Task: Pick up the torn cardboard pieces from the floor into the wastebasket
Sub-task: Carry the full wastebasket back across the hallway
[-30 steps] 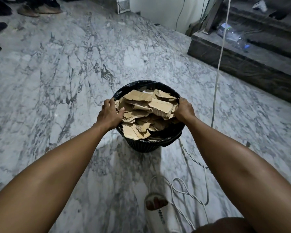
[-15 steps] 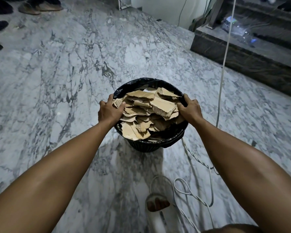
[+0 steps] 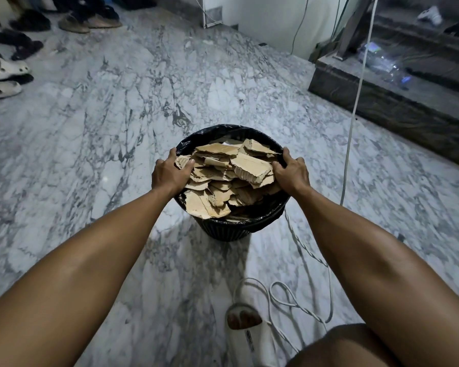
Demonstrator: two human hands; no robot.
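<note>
The wastebasket (image 3: 223, 229) is heaped with cardboard pieces (image 3: 231, 176); no piece shows on the floor (image 3: 117, 115); the left hand (image 3: 168, 174) and right hand (image 3: 292, 173) grip its rim; the task seems nearly done.

One cam only, head-worn, wide-angle, looking fwd and steeply down. Wastebasket (image 3: 231, 229) sits near centre at arm's reach; marble floor (image 3: 90, 128) stretches far, shoes (image 3: 3, 72) far left, dark step (image 3: 382, 102) far right. Own foot in a slipper (image 3: 249, 337) at near edge.
</note>
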